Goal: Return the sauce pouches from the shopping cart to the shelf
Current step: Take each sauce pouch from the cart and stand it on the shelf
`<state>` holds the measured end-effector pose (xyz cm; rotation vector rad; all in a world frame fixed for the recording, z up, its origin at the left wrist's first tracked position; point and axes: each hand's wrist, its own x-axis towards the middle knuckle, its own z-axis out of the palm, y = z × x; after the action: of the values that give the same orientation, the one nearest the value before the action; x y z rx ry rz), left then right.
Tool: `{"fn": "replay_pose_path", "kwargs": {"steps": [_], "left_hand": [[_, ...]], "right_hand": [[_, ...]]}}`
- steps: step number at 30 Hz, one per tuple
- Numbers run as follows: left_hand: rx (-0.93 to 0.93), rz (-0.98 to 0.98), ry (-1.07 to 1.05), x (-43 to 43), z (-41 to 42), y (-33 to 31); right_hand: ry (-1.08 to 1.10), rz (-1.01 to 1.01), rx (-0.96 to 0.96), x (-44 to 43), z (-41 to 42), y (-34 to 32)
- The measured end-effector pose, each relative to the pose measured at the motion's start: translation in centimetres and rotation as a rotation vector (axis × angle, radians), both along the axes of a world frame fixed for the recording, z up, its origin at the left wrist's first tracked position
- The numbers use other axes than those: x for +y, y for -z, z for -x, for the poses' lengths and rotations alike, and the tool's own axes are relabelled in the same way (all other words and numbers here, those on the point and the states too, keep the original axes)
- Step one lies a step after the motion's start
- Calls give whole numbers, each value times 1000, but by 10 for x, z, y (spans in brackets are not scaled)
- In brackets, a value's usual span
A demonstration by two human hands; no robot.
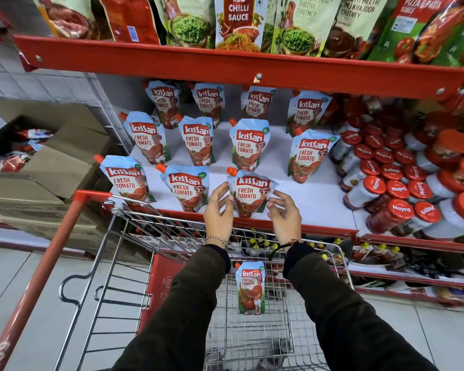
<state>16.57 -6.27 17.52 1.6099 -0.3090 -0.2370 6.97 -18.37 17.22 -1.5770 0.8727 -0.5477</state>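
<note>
A Kissan tomato sauce pouch (248,192) stands upright at the front edge of the white shelf (316,199), third in the front row. My left hand (219,212) touches its left side and my right hand (284,212) its right side, fingers pinching the pouch's edges. Several identical pouches stand in rows behind and to the left, such as one (186,187) right beside it. One more pouch (250,287) lies in the wire shopping cart (134,263) below, between my forearms.
Red-lidded Mapro jars (386,183) crowd the shelf's right part. A red shelf lip (225,68) with chutney and chilli sauce packs hangs above. Cardboard boxes (46,162) sit at the left. The cart's red handle (38,277) runs along the lower left.
</note>
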Motion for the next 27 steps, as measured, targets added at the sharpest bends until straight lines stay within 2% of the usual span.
{"fn": "replay_pose_path", "kwargs": {"steps": [7, 10, 17, 22, 27], "left_hand": [[31, 16, -71, 7, 23, 22], [34, -33, -45, 15, 41, 47], [149, -239, 37, 39, 77, 137], [411, -384, 69, 48, 83, 211], [516, -589, 198, 42, 83, 272]], "right_hand": [[37, -61, -23, 15, 23, 16], [16, -75, 3, 28, 43, 41], [-68, -167, 208, 47, 89, 125], [-111, -221, 448, 42, 100, 190], [-151, -221, 589, 33, 89, 254]]}}
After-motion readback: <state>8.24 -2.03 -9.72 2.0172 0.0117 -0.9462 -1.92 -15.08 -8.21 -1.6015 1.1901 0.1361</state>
